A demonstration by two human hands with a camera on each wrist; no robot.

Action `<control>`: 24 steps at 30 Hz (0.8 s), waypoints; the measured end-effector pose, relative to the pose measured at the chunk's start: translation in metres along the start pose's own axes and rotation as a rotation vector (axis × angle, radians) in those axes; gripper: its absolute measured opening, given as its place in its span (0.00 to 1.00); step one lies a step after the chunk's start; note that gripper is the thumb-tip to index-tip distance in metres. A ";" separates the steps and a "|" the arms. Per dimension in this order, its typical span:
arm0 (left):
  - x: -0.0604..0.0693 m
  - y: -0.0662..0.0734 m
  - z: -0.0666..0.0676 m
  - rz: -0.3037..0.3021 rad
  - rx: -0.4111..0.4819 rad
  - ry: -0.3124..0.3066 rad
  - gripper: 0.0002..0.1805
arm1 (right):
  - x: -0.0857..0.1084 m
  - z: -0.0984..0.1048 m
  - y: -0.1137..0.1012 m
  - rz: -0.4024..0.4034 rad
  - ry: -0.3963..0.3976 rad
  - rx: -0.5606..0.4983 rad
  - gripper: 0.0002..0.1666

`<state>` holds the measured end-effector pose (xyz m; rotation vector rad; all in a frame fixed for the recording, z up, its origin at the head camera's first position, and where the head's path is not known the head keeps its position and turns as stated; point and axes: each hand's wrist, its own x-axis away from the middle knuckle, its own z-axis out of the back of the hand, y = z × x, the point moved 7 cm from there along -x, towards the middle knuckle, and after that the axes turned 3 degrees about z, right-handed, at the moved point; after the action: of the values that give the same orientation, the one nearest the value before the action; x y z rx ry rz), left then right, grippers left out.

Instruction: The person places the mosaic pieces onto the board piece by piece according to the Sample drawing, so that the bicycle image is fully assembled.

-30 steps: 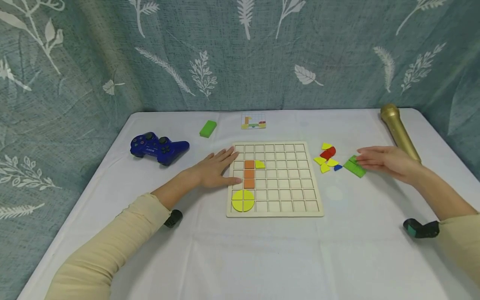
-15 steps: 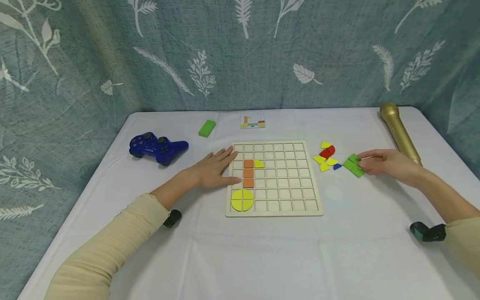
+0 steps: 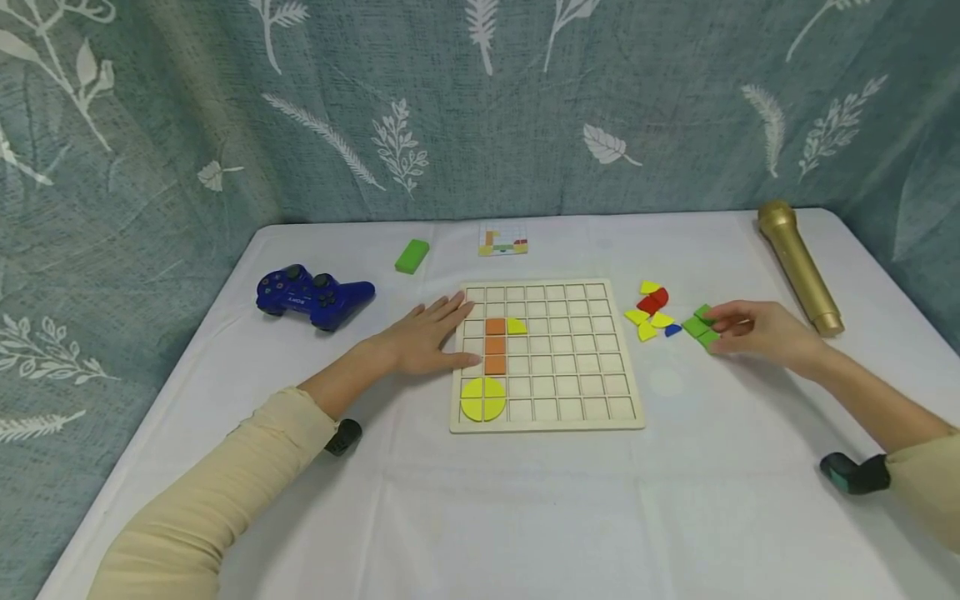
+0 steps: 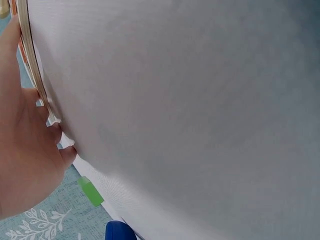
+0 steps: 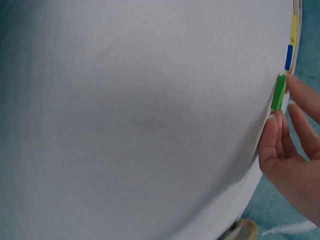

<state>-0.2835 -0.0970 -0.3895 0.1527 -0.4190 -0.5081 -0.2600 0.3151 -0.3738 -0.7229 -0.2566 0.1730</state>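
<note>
My left hand [image 3: 427, 337] rests with spread fingers on the left edge of the wooden grid board [image 3: 566, 358]. On that board lie a column of orange square tiles [image 3: 495, 344], a yellow quarter-circle tile [image 3: 516, 326] at its top, and yellow quarters forming a disc [image 3: 473, 389] at the lower left. Right of the board, my right hand [image 3: 768, 335] is at a cluster of green square tiles [image 3: 695, 327]. In the right wrist view, thumb and fingertips pinch the ends of a green tile [image 5: 278, 93].
Between board and green tiles lie yellow quarter tiles [image 3: 662, 320], red tiles [image 3: 652, 300] and a blue tile [image 3: 672, 330]. A pattern card [image 3: 503, 239], green block [image 3: 412, 256] and blue game controller [image 3: 315, 296] sit behind or left. A gold microphone [image 3: 801, 267] lies far right.
My right hand's fingers have gone from straight to pinching at the green tiles, which have shifted slightly apart. The left hand stays on the board edge.
</note>
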 end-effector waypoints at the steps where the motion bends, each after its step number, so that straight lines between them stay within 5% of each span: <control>1: 0.000 0.000 0.000 0.002 -0.001 -0.001 0.51 | -0.001 -0.001 -0.001 0.005 0.006 0.009 0.29; 24: 0.000 0.000 0.001 0.003 -0.006 -0.007 0.50 | -0.001 0.000 -0.009 0.057 0.001 0.055 0.29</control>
<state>-0.2838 -0.0968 -0.3891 0.1443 -0.4247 -0.5069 -0.2609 0.3082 -0.3675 -0.6761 -0.2291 0.2333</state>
